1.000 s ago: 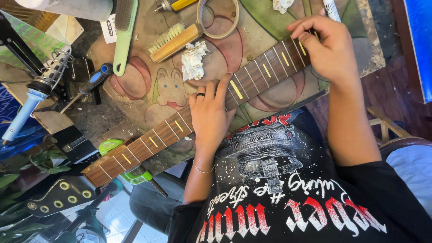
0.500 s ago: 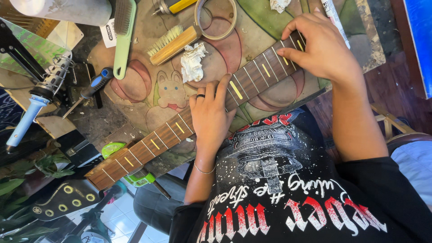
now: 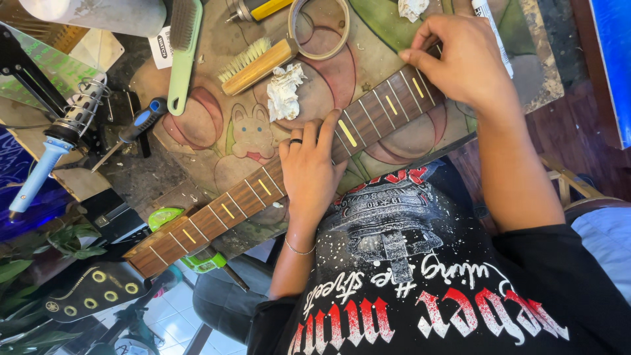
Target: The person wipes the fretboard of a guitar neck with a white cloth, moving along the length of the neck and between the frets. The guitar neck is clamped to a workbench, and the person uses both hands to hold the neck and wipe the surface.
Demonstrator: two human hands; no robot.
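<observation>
In the head view, a guitar neck point(image 3: 276, 187) lies slantwise across the table point(image 3: 197, 151), running from the lower left of the frame up to the upper right. Its dark fretboard carries pale metal frets and yellow bar inlays, and a black headstock point(image 3: 92, 292) with gold tuner posts sits off the table edge at the lower left.

The left hand point(image 3: 309, 164) lies flat on the middle of the neck, palm down, fingers spread and pressing it to the table, with a dark ring on one finger and a thin bracelet at the wrist. It grips nothing.

The right hand point(image 3: 460, 59), in the upper right of the frame, rests on the top end of the neck with fingers curled and pinched together at the fretboard edge. Whether a small tool sits between the fingertips cannot be told.

Above the neck, near the centre top, lie a crumpled white tissue point(image 3: 284, 89), a wooden brush point(image 3: 256, 64) and a tape ring point(image 3: 320, 27). A green-handled brush point(image 3: 181, 59) lies to the upper left, with a blue-handled screwdriver point(image 3: 135, 128) and a soldering iron point(image 3: 39, 174) in its coiled stand further left.
</observation>
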